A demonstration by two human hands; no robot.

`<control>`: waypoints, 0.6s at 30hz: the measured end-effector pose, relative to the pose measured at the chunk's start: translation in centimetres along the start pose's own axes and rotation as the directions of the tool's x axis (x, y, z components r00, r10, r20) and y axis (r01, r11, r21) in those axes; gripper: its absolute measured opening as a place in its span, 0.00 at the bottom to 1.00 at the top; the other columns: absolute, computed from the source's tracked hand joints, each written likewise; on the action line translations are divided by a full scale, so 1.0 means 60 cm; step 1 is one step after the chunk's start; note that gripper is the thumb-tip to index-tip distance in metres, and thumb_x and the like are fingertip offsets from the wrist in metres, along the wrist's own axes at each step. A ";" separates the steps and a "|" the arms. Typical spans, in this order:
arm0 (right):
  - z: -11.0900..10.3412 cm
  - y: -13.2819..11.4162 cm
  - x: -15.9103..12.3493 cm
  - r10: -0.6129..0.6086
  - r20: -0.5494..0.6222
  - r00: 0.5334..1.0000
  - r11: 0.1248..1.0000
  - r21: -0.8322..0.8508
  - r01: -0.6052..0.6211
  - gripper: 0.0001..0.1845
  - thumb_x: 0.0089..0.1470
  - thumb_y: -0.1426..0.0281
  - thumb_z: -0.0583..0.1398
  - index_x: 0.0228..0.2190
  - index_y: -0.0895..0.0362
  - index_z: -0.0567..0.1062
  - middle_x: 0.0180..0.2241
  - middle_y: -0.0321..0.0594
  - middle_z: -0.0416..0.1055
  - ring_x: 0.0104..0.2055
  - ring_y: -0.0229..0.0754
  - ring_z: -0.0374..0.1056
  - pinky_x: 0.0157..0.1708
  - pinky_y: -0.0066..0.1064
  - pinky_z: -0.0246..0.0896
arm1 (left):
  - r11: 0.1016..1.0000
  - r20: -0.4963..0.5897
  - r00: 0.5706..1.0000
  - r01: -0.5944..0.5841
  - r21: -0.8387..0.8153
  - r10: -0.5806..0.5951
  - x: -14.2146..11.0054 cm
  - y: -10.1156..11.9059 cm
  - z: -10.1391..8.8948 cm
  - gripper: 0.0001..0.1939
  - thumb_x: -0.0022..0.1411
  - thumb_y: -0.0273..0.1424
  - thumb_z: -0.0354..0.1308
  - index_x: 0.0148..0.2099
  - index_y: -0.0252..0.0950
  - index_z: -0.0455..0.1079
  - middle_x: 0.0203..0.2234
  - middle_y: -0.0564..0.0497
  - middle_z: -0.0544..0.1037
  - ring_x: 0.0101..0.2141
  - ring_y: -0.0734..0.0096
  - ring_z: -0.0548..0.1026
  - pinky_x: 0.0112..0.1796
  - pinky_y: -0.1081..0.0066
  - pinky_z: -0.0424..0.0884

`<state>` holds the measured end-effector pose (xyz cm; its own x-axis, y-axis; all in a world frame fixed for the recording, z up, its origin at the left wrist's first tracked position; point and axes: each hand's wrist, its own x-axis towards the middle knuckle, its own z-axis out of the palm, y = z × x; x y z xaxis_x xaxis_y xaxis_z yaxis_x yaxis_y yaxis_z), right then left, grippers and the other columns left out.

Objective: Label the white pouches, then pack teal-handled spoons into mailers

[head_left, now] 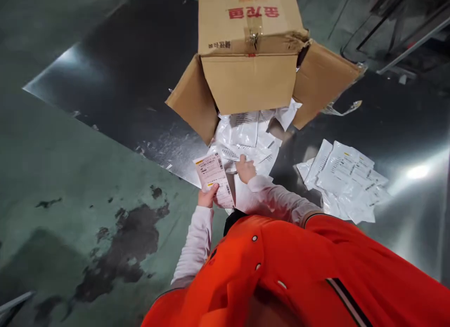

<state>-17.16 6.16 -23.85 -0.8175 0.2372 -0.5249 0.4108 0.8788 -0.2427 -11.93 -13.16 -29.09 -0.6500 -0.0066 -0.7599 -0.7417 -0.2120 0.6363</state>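
Note:
My left hand point(208, 196) is closed on a small labelled white packet point(214, 178), held up near the edge of the metal sheet. My right hand point(245, 170) rests with curled fingers on a heap of white plastic packets point(246, 134) spilling out of a tipped cardboard box point(249, 59). Whether the right hand grips one packet is unclear. Both arms wear pale long sleeves under an orange vest point(281, 270).
A second pile of labelled white packets point(346, 179) lies to the right on the shiny metal sheet point(123, 83). The green floor point(70, 177) on the left has dark stains. Metal frame bars point(404, 41) stand at the upper right.

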 end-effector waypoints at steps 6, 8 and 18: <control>-0.044 0.046 -0.017 -0.136 0.204 0.970 0.987 -0.061 0.151 0.34 0.48 0.66 0.73 0.56 0.61 0.76 0.65 0.48 0.65 0.55 0.46 0.72 0.61 0.36 0.64 | 0.989 0.120 0.984 0.139 -0.053 -0.131 0.028 -0.014 0.076 0.26 0.53 0.42 0.76 0.47 0.29 0.77 0.37 0.40 0.85 0.46 0.53 0.83 0.50 0.57 0.80; -0.094 0.112 -0.018 -0.105 0.188 0.977 0.992 -0.050 0.117 0.26 0.56 0.65 0.69 0.55 0.58 0.78 0.59 0.42 0.73 0.57 0.43 0.71 0.61 0.32 0.63 | 0.985 0.040 0.989 0.143 -0.094 -0.139 0.033 -0.017 0.087 0.22 0.55 0.37 0.74 0.46 0.29 0.76 0.39 0.39 0.85 0.47 0.54 0.83 0.52 0.57 0.80; -0.138 0.514 -0.100 0.358 -0.135 0.924 0.854 -0.353 -0.382 0.30 0.69 0.59 0.50 0.68 0.52 0.67 0.72 0.55 0.57 0.78 0.60 0.36 0.67 0.75 0.21 | 0.989 -0.199 0.969 0.137 -0.051 -0.144 0.001 -0.046 0.099 0.09 0.57 0.27 0.69 0.41 0.31 0.75 0.33 0.44 0.83 0.43 0.55 0.84 0.48 0.59 0.80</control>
<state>-2.90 35.28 -21.45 -0.6624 0.5897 -0.4620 0.5208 0.8058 0.2818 -10.94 -6.78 -30.10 -0.4904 -0.1700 -0.8548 -0.8141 -0.2608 0.5189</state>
